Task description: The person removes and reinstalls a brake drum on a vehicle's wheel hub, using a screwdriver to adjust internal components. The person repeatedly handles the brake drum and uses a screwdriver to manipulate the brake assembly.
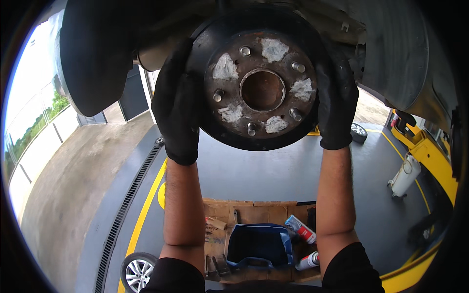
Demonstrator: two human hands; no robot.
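In front of me a round brake drum [229, 124] sits on a hub under a raised car. Its outer rim is black, and its flat brown face has rough pale grey patches. Several wheel studs [245, 51] stick out around the middle bore [263, 90]. My left hand [178, 107], in a black glove, grips the drum's left side. At the right side my right hand [337, 105], gloved the same way, holds the rim. Both sets of fingertips are partly hidden along the edge. Both arms are stretched upward.
Dark wheel-arch panels [93, 53] hang on both sides. Below, cardboard [264, 211] carries a blue tray [288, 244], a spray can [308, 261], a blue-and-red packet [300, 228] and tools. A wheel [138, 272], a yellow lift arm [432, 156] and a white tank [405, 177] stand around.
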